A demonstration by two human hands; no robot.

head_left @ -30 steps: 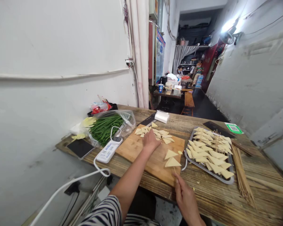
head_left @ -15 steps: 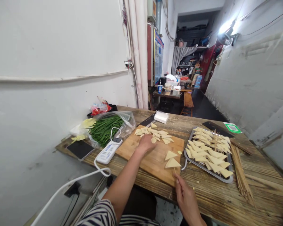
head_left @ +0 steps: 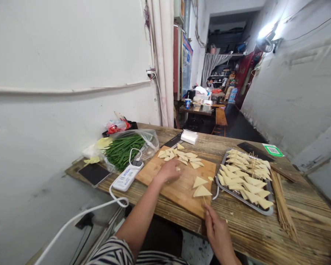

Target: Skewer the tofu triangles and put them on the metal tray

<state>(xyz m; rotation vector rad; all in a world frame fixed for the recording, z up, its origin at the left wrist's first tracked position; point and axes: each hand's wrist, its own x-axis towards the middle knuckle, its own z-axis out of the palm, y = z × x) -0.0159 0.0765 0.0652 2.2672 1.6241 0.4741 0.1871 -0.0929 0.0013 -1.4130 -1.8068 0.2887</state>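
Note:
My right hand [head_left: 218,230] grips a thin bamboo skewer [head_left: 205,201] at the near edge of a wooden cutting board [head_left: 157,176]. Two pale yellow triangles, which look like tofu slices [head_left: 202,191], lie at the skewer's far end, over the board. My left hand [head_left: 168,172] is above the middle of the board with its fingers curled together. A small pale bit of a slice shows at its fingertips; the rest is hidden by the hand. Just beyond it lies a loose pile of tofu triangles [head_left: 191,157].
Right of the board, a metal tray [head_left: 268,211] holds rows of skewered triangles. Beside it lies a bundle of bamboo skewers [head_left: 283,206]. At left are a white power strip [head_left: 128,176], bagged green chives [head_left: 124,149] and a dark tablet [head_left: 93,173]. A tissue pack [head_left: 189,136] sits behind the board.
My left hand has drawn back slightly from the pile toward me, with a pale slice at its fingertips. My right hand and the skewer have stayed nearly still.

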